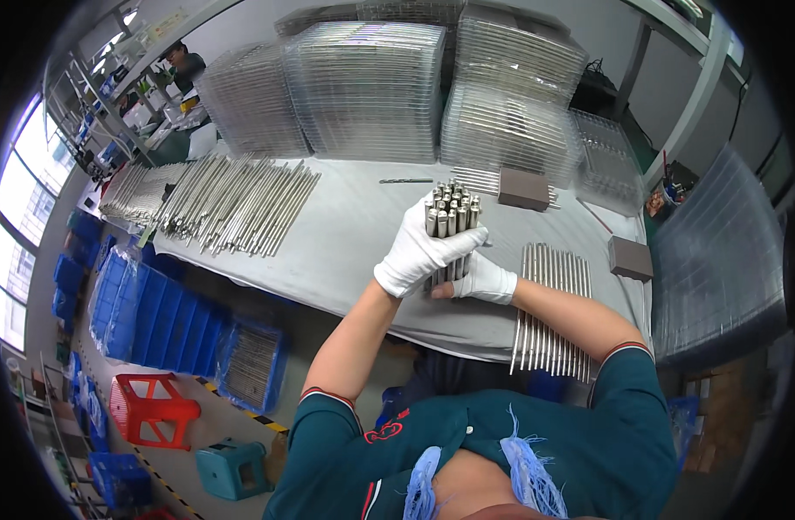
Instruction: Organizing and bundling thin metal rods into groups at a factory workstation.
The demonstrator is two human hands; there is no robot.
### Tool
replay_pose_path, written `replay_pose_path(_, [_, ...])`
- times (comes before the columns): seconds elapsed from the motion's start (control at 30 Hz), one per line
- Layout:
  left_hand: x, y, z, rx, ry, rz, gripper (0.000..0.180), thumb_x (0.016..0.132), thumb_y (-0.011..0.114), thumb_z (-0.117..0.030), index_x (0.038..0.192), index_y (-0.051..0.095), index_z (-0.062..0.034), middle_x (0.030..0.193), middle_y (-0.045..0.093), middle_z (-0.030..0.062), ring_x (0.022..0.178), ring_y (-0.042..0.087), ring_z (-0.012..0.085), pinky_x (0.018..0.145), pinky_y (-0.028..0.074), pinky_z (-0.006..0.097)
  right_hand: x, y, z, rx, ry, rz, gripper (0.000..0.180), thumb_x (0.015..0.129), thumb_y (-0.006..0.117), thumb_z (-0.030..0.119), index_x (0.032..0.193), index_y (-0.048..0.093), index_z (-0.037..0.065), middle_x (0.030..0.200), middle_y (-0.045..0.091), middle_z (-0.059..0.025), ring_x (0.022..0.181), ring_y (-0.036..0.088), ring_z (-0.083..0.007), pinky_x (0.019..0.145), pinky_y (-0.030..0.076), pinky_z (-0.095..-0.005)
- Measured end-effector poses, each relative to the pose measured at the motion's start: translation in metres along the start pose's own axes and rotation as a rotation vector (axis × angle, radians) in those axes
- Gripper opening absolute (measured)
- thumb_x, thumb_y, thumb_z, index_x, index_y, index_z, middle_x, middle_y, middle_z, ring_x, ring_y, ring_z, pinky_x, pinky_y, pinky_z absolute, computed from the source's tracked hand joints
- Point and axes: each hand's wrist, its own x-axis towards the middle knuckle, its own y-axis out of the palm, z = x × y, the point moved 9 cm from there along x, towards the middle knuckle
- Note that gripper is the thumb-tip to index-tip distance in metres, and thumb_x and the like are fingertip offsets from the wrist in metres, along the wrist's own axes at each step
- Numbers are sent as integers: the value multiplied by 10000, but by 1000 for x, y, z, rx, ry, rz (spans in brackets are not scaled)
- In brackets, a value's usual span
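Note:
A bundle of thin metal rods (451, 217) stands upright over the middle of the table, its rod ends facing up. My left hand (419, 253), in a white glove, is wrapped round the upper part of the bundle. Lower down, my right hand (482, 281) closes on the same bundle; its glove leaves fingertips bare. Beside my right forearm lies a row of metal rods (549, 295), reaching over the table's front edge. Behind the bundle lies a dark, spiral-looking rod (406, 181). A brown block (524, 191) rests across several more rods.
Many metal rods (241, 204) cover the table's left side. Stacks of clear plastic trays (363, 91) line the back, with another stack (723, 260) at right. A second brown block (631, 258) sits near the right edge. Blue bins (159, 303) and a red stool (155, 409) stand left.

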Motion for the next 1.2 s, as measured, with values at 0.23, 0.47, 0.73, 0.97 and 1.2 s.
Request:
replay_pose_path(0.23, [-11, 9, 4, -17, -50, 62, 446, 704, 744, -90, 1072, 496, -42, 863, 598, 11, 786, 569, 96, 741, 487, 268, -1, 4, 3, -74, -35, 39, 507, 700, 758, 237, 1112, 542, 37, 1022, 589, -71, 986, 520, -157, 862, 422, -305])
replay_pose_path(0.47, [-19, 3, 6, 85, -19, -11, 410, 695, 745, -92, 1026, 507, -51, 863, 585, -6, 791, 555, 71, 729, 480, 245, -14, 1, 1, -218, 117, 149, 670, 703, 751, 336, 1219, 468, 17, 1131, 548, -94, 1047, 500, -189, 919, 395, -318])
replay_pose_path(0.73, [-14, -2, 16, -20, -44, 23, 378, 714, 732, -79, 1019, 509, -52, 796, 584, -18, 764, 559, 68, 717, 483, 242, -67, -53, 55, 196, -34, -285, 689, 772, 407, 691, 973, 507, 39, 934, 590, -119, 894, 595, -216, 833, 469, -330])
replay_pose_path(0.97, [-35, 14, 45, 171, 95, 245, 518, 607, 771, -130, 1055, 523, -55, 930, 600, 79, 844, 587, 215, 766, 478, 317, -94, 42, 38, 827, 675, 133, 1065, 568, 285, 878, 1123, 465, -13, 993, 589, -220, 898, 612, -336, 825, 489, -435])
replay_pose_path(1.2, [-80, 74, 37, 888, 687, 398, 365, 509, 690, -275, 768, 521, -81, 704, 535, 123, 674, 562, 324, 584, 442, 418, -146, 68, 20, 1202, 869, -162, 839, 680, 653, 592, 1219, 426, -11, 1001, 527, -103, 846, 546, -217, 669, 468, -320])
